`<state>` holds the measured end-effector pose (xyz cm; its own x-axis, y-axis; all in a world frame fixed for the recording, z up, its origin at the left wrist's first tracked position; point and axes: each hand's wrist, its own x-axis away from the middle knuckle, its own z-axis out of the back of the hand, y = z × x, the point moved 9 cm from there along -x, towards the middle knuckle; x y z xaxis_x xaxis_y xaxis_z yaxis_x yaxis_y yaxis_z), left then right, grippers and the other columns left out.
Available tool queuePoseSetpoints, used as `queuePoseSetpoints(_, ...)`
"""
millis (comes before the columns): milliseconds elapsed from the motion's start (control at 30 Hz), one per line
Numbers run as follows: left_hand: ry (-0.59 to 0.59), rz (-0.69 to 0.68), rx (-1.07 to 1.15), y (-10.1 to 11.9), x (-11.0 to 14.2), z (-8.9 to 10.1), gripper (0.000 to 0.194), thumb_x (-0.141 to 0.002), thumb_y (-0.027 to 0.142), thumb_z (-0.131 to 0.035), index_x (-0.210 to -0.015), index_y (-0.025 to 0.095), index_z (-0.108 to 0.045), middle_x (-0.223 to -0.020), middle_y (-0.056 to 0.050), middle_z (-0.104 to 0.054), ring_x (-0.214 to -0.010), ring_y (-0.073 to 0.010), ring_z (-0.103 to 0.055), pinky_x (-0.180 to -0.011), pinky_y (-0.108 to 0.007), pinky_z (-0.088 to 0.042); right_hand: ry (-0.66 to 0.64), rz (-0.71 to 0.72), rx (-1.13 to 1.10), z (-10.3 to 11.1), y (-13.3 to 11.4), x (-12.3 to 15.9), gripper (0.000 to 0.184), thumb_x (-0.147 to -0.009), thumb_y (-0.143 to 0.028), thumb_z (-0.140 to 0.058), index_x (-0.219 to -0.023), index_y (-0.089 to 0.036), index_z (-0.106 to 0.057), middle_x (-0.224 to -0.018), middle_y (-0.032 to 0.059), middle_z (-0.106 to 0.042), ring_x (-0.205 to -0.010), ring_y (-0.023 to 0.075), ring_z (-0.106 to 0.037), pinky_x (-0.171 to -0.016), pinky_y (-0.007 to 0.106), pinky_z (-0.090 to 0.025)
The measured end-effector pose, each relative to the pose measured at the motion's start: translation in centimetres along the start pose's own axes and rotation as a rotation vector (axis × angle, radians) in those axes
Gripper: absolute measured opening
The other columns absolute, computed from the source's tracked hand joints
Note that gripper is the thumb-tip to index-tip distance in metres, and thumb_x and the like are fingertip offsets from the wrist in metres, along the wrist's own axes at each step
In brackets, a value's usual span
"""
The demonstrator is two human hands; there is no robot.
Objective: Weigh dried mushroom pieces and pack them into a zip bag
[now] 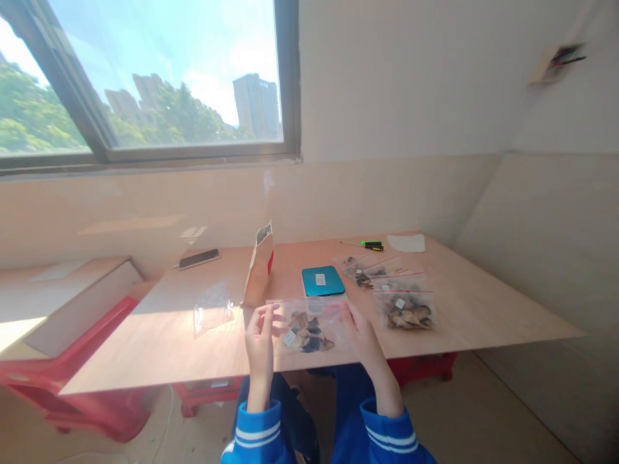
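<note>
- Two hands up at the table's near edge: left hand (260,335) and right hand (358,332) pinching the top corners of a clear zip bag (309,325), fingers closed narrow on the film.
- Looks light, limp and slippery; dark dried pieces sagging low inside, likely brittle.
- Best gripped along the stiffer seal strip.
- Beyond: teal scale (323,281), filled bags (406,309), paper pouch (260,265) on the table (483,303).

bag (308,327) contents too small to identify, sleeves (387,438) cut off below
</note>
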<state>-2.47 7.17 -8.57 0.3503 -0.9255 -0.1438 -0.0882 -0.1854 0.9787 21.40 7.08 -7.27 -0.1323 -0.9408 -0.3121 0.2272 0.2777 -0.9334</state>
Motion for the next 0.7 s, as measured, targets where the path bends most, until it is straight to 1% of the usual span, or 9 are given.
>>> queuePoseSetpoints(67, 0.027, 0.005, 0.022, 0.0, -0.1, 0.4, 0.036, -0.079, 0.050, -0.061, -0.090, 0.016, -0.065, -0.070, -0.002, -0.069, -0.055, -0.0152, -0.066, -0.052, -0.023, -0.049, 0.022, -0.006, -0.039, -0.2, 0.0, -0.1, 0.044, -0.088, -0.059, -0.045, -0.091, -0.022, -0.069, -0.092, 0.0099, -0.075, -0.089, 0.0273, -0.069, -0.080, 0.038, -0.054)
queuePoseSetpoints(133, 0.052, 0.004, 0.050, -0.1, 0.1, 0.8, 0.036, -0.078, 0.050, -0.063, -0.092, 0.017, -0.065, -0.072, -0.003, -0.070, -0.059, -0.0173, -0.069, -0.053, -0.025, -0.052, 0.089, -0.028, -0.095, 0.0, 0.3, -0.1, 0.043, -0.085, -0.060, -0.051, -0.088, -0.021, -0.068, -0.087, 0.0098, -0.075, -0.082, 0.0267, -0.070, -0.075, 0.037, -0.055)
queuePoseSetpoints(200, 0.058, 0.004, 0.074, -0.2, 0.2, 0.9, 0.035, -0.078, 0.049, -0.064, -0.092, 0.017, -0.065, -0.073, -0.003, -0.070, -0.064, -0.0188, -0.070, -0.054, -0.026, -0.054, 0.162, -0.055, -0.144, 0.3, 0.8, 0.1, 0.042, -0.082, -0.059, -0.056, -0.088, -0.019, -0.067, -0.085, 0.0095, -0.075, -0.077, 0.0254, -0.070, -0.073, 0.037, -0.056)
queuePoseSetpoints(267, 0.048, 0.008, 0.088, -0.3, 0.4, 0.7, 0.034, -0.078, 0.048, -0.064, -0.092, 0.017, -0.065, -0.073, -0.004, -0.071, -0.065, -0.0194, -0.071, -0.054, -0.027, -0.055, 0.202, -0.076, -0.171, 0.6, 1.3, 0.2, 0.040, -0.081, -0.057, -0.059, -0.089, -0.019, -0.068, -0.085, 0.0091, -0.075, -0.076, 0.0244, -0.070, -0.073, 0.037, -0.056)
queuePoseSetpoints(333, 0.041, 0.018, 0.102, -0.4, 0.4, 0.6, 0.034, -0.078, 0.047, -0.065, -0.091, 0.017, -0.065, -0.074, -0.004, -0.072, -0.067, -0.0198, -0.071, -0.054, -0.027, -0.056, 0.194, -0.080, -0.180, 0.6, 1.4, 0.1, 0.039, -0.081, -0.056, -0.060, -0.089, -0.019, -0.068, -0.086, 0.0090, -0.075, -0.077, 0.0241, -0.070, -0.075, 0.037, -0.055)
queuePoseSetpoints(433, 0.044, 0.032, 0.128, -0.4, 0.3, 0.7, 0.033, -0.077, 0.047, -0.066, -0.090, 0.017, -0.064, -0.076, -0.004, -0.073, -0.069, -0.0207, -0.072, -0.056, -0.028, -0.057, 0.142, -0.058, -0.172, 0.5, 1.3, -0.2, 0.038, -0.082, -0.055, -0.059, -0.091, -0.020, -0.070, -0.088, 0.0086, -0.075, -0.081, 0.0241, -0.069, -0.078, 0.038, -0.055)
queuePoseSetpoints(533, 0.050, 0.036, 0.122, -0.5, 0.3, 0.9, 0.033, -0.076, 0.047, -0.066, -0.090, 0.017, -0.064, -0.077, -0.005, -0.074, -0.064, -0.0207, -0.072, -0.053, -0.027, -0.056, 0.107, -0.033, -0.157, 0.4, 1.0, -0.2, 0.039, -0.084, -0.055, -0.055, -0.095, -0.020, -0.070, -0.090, 0.0080, -0.075, -0.079, 0.0230, -0.069, -0.077, 0.037, -0.055)
queuePoseSetpoints(700, 0.041, 0.040, 0.079, -0.3, 0.5, 1.0, 0.035, -0.076, 0.049, -0.066, -0.092, 0.017, -0.065, -0.078, -0.005, -0.075, -0.056, -0.0195, -0.071, -0.049, -0.027, -0.055, 0.171, 0.006, -0.143, 0.9, 0.4, 0.4, 0.033, -0.086, -0.050, -0.054, -0.090, -0.020, -0.067, -0.085, 0.0067, -0.073, -0.071, 0.0207, -0.067, -0.073, 0.036, -0.055)
